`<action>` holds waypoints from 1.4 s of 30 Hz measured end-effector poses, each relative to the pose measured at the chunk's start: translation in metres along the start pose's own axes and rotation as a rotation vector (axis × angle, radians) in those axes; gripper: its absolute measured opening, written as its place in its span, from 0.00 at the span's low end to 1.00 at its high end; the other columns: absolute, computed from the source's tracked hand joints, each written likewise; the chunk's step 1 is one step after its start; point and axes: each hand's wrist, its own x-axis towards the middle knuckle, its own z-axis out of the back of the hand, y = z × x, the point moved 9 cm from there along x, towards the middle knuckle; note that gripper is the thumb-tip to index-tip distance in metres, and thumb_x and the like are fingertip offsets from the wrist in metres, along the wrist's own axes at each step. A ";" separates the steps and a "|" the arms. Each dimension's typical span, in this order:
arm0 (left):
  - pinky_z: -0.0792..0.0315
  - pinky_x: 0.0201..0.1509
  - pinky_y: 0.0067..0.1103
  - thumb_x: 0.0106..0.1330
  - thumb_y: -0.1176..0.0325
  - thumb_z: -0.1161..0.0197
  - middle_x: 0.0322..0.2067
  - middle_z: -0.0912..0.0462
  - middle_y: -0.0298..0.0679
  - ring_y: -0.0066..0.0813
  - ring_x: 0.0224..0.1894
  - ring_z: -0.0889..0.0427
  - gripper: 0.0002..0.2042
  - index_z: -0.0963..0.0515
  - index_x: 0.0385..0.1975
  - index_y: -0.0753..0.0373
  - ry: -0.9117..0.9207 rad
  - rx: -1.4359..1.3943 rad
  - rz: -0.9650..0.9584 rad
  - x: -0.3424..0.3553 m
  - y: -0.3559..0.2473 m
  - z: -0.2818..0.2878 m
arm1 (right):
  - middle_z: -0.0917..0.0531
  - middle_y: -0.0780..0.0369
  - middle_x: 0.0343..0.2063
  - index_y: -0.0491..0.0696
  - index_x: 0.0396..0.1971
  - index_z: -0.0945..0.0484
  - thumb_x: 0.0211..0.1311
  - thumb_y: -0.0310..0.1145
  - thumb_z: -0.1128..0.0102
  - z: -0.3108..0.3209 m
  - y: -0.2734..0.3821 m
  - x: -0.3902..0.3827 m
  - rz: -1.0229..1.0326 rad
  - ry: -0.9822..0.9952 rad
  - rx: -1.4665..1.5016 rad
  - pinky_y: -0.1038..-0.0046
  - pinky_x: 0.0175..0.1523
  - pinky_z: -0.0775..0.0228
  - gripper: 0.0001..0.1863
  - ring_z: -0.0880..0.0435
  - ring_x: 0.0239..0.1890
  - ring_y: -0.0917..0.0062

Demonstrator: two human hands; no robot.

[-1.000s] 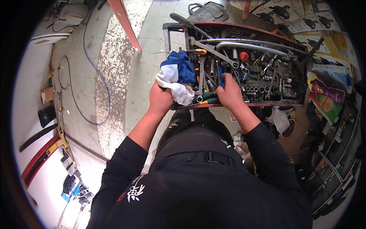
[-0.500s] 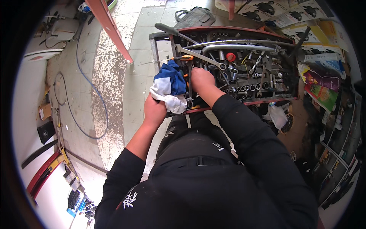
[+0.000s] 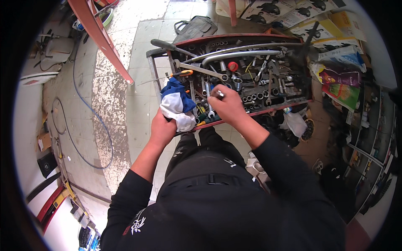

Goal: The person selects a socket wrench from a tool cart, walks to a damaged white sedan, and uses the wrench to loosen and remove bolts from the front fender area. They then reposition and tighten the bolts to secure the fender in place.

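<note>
My left hand point(image 3: 162, 127) is closed around a blue and white cloth point(image 3: 178, 106) at the left end of a red-edged tool tray point(image 3: 222, 120). Something dark shows between its thumb and the cloth. Over the tray's near left part, my right hand point(image 3: 230, 108) is closed on a small shiny metal piece point(image 3: 220, 95), whose exact kind I cannot make out. Just left of that hand lies a combination wrench point(image 3: 211, 113) among other tools. A long screwdriver with an orange handle point(image 3: 183, 73) lies beyond the cloth, its shaft sticking out past the tray's left side.
The tray holds several sockets point(image 3: 260, 95), a large wrench point(image 3: 203, 69), a long bent bar point(image 3: 243, 53) and a red round piece point(image 3: 233, 66). A red metal leg point(image 3: 106, 44) stands at left, near a blue hose point(image 3: 100, 113). A black bag point(image 3: 196, 28) lies beyond; bright packets point(image 3: 341, 85) are at right.
My right hand has come up from among the tools and turned, with a small metal piece now showing in it. My left hand still holds the cloth. The whole view has shifted slightly.
</note>
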 end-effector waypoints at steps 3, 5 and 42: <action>0.20 0.65 0.39 0.64 0.57 0.22 0.55 0.09 0.55 0.57 0.60 0.11 0.43 0.34 0.78 0.63 0.162 0.155 -0.106 -0.006 -0.037 -0.010 | 0.10 0.59 0.32 0.42 0.39 0.16 0.75 0.31 0.36 0.043 0.005 -0.046 -0.073 -0.070 0.296 0.72 0.33 0.22 0.08 0.11 0.29 0.76; 0.20 0.55 0.32 0.61 0.56 0.18 0.47 0.10 0.51 0.43 0.49 0.10 0.54 0.44 0.86 0.57 0.142 0.160 -0.119 -0.013 -0.058 -0.003 | 0.09 0.58 0.34 0.41 0.42 0.16 0.78 0.30 0.39 0.064 0.004 -0.071 -0.128 -0.098 0.483 0.75 0.31 0.22 0.08 0.11 0.29 0.79; 0.28 0.36 0.20 0.81 0.69 0.33 0.32 0.22 0.24 0.13 0.33 0.26 0.07 0.18 0.51 0.63 -0.981 -1.039 0.045 -0.561 0.262 0.214 | 0.11 0.60 0.34 0.37 0.51 0.18 0.78 0.30 0.39 -0.504 0.159 -0.374 -0.075 1.561 -0.466 0.72 0.45 0.18 0.12 0.12 0.36 0.76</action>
